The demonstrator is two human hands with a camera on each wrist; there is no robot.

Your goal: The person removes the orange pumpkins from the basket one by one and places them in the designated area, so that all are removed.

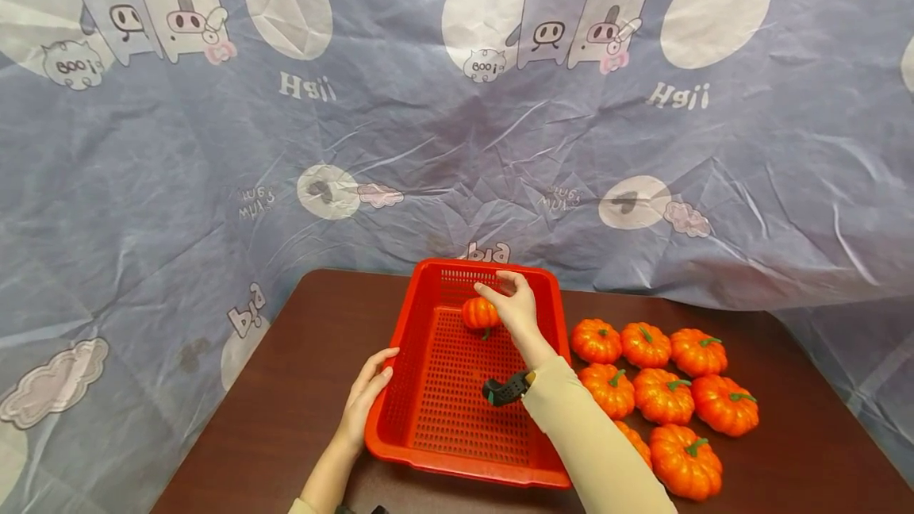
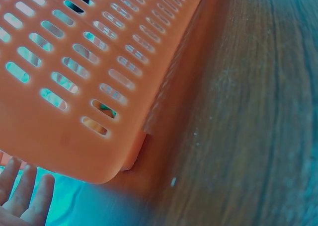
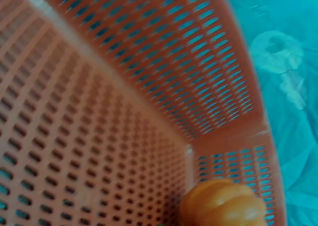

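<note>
A red plastic basket (image 1: 467, 466) with slotted walls stands on the table. Inside, toward its far end, lies a small orange pumpkin (image 1: 480, 313) with a green stem; the right wrist view shows the pumpkin (image 3: 223, 203) close to a basket corner. Just right of it and above is my right hand (image 1: 516, 309), thumb and fingers spread apart with nothing between them. My left hand (image 1: 362, 403) rests at the basket's left rim, fingers extended against the outer side. In the left wrist view, the straight fingers of this hand (image 2: 27, 198) show below the slotted basket wall (image 2: 64, 131).
To the basket's right, several more orange pumpkins (image 1: 662, 397) sit in rough rows on the dark brown table (image 1: 286, 419). A blue-grey cloth (image 1: 428, 125) with cartoon prints hangs behind the table. A black strap (image 1: 505, 389) is around my right wrist.
</note>
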